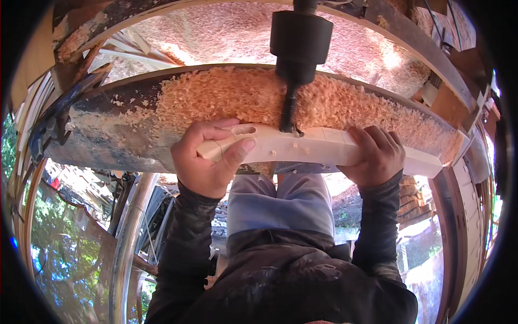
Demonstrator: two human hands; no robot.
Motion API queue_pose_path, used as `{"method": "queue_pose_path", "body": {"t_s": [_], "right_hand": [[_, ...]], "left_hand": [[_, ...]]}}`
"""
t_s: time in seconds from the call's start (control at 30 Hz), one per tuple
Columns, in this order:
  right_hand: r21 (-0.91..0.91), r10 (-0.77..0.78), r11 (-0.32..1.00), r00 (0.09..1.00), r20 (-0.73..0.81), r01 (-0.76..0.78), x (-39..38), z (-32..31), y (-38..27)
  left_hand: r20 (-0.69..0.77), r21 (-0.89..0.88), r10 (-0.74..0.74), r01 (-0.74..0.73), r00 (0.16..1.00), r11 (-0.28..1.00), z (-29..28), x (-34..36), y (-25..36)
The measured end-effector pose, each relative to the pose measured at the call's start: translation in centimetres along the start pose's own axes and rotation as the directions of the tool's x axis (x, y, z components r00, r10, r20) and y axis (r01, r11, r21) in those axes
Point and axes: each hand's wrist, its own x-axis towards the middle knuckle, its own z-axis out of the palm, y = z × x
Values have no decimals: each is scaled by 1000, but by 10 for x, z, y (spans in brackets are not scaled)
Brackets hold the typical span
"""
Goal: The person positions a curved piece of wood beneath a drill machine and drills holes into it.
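Observation:
A long pale wooden piece point(307, 150) lies across the front of a worktable point(113, 137). My left hand point(208, 156) grips its left end, thumb on the near face and fingers over the far side. An oblong slot point(244, 130) is cut in the top beside those fingers. Further right, my right hand point(376, 154) is closed over the piece, whose end sticks out past it. Between my hands a dark drill bit point(289, 110) in a black chuck point(301, 43) comes down to the wood's top edge. Pencil-like lines cross the top near my right hand.
Orange-brown wood shavings point(226, 94) are heaped on the table behind the piece and around the bit. More shavings point(216, 29) cover the area beyond a curved edge. A blue clamp-like metal part point(54, 116) stands at the left end, with wood strips stacked beside it.

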Motion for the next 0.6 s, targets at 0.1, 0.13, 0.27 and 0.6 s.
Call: {"method": "queue_pose_path", "body": {"t_s": [0.1, 0.13, 0.27, 0.6], "right_hand": [[22, -23, 999, 1000, -19, 24, 2, 1, -4], [16, -20, 1000, 1000, -18, 20, 1, 1, -5], [28, -15, 1000, 1000, -8, 15, -1, 3, -5], [33, -30, 999, 1000, 2, 29, 0, 7, -14]], "left_hand": [[-50, -156, -115, 106, 992, 982, 1, -5, 4], [-46, -161, -114, 105, 992, 981, 0, -6, 2], [-27, -151, -110, 105, 994, 983, -2, -10, 1], [0, -89, -96, 96, 995, 991, -16, -14, 0]]}}
